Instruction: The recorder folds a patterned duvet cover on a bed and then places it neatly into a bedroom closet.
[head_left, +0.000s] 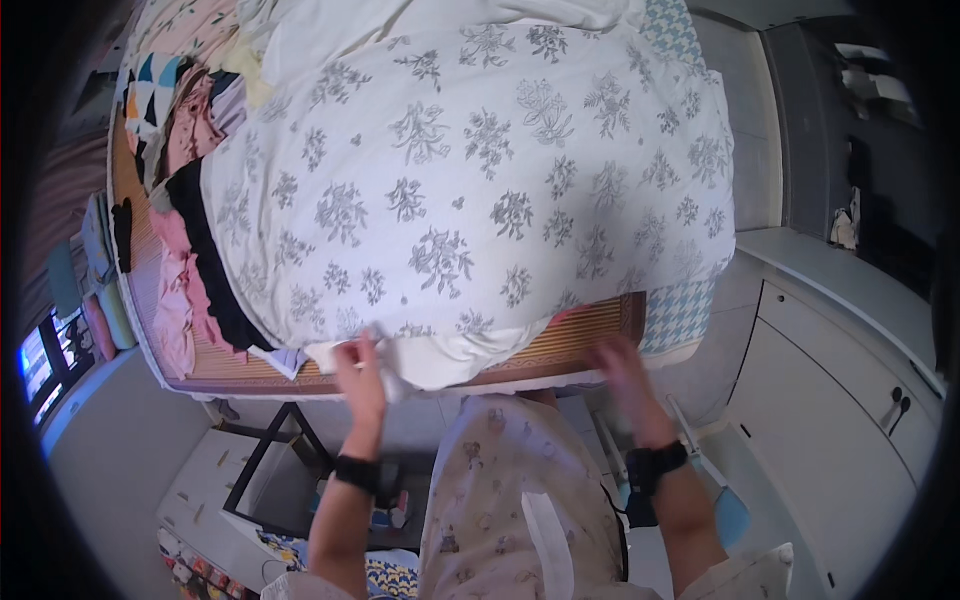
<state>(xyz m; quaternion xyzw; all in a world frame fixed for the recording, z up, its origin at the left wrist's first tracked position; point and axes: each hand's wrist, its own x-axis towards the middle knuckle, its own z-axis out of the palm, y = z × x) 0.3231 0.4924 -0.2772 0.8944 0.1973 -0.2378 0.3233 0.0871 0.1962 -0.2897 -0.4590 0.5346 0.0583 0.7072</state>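
Observation:
A large white floral cloth (487, 172) with grey flower sprigs is spread over the bed, its near edge folding to show a plain white side. At that edge my left hand (361, 367) grips the cloth between thumb and fingers. My right hand (619, 367), blurred, is over the near right part of the slatted bed mat (577, 337), beside the cloth's edge; whether its fingers are closed cannot be told. Along the cloth's left side lie a black fabric piece (217, 277) and a pink garment (176, 300). Both wrists wear black bands.
More rumpled clothes (191, 120) lie at the bed's far left. A blue-and-white houndstooth sheet (679, 315) shows at the right. A white cabinet (817, 375) stands to the right, a black-framed shelf (285, 442) below left, and a light blue chair (727, 517) near my right arm.

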